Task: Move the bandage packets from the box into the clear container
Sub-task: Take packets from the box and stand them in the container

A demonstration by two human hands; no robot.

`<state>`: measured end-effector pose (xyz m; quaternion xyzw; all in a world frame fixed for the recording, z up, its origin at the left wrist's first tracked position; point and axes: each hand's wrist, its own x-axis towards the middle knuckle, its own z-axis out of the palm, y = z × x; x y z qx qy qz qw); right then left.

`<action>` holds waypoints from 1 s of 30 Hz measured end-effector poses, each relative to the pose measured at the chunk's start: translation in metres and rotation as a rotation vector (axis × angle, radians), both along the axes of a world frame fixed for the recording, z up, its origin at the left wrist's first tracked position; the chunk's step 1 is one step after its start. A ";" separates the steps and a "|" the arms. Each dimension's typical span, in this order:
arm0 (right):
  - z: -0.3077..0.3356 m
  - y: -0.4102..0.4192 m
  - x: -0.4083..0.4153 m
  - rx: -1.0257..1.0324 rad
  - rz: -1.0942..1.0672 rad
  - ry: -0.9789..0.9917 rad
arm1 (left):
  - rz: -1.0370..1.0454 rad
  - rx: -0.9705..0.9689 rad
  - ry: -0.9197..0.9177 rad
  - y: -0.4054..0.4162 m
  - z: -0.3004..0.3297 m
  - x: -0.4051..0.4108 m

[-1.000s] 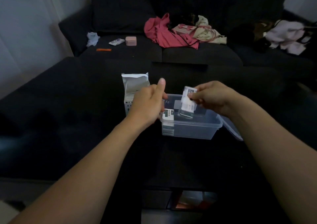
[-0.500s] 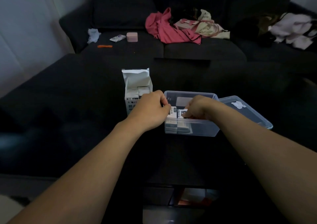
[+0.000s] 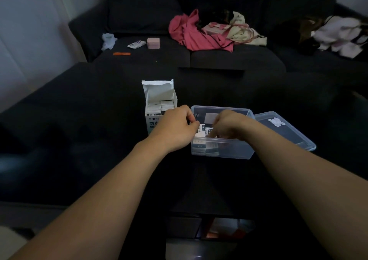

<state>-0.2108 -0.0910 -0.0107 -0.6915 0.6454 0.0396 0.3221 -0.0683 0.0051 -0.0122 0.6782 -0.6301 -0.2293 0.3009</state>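
Far left, on the sofa seat (image 3: 139,56): a crumpled white wrapper (image 3: 108,40), an orange strip (image 3: 121,53), a small printed pack (image 3: 136,44) and a pink case (image 3: 153,43), lying apart from one another. Further right on the same seat, a pink garment (image 3: 191,34) lies heaped against a cream bag (image 3: 235,29).

Centre left, on the dark counter (image 3: 79,140): the white box (image 3: 159,104) stands upright with its top flap raised; packets show inside its open mouth. Your left hand (image 3: 175,128) sits just right of the box, in front of its lower corner, at the left wall of the clear container (image 3: 229,152). Its fingers are curled, and the fingertips touch the edge of a bandage packet (image 3: 200,131) at the container's left rim; whether that grip pinches the packet cannot be told.

Centre: the clear container rests on the counter beside the box, holding a stack of packets (image 3: 205,147) against its left end.

Centre right: your right hand (image 3: 229,125) reaches down into the container, fingers bent onto the topmost packets; whether this grip closes on one cannot be told either.

Right: the clear lid (image 3: 286,130) lies against the container's right side, bearing a pale sticker. Behind it, on the sofa's right end, lies a pile of pale clothing (image 3: 342,34).
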 end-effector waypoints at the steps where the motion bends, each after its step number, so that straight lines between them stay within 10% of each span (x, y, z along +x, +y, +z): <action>1: 0.001 0.000 0.000 0.011 0.005 -0.005 | -0.001 0.000 0.000 0.000 0.000 0.000; 30: 0.022 0.003 -0.006 -0.103 -0.056 -0.078 | 0.065 -0.139 0.023 0.007 0.014 0.010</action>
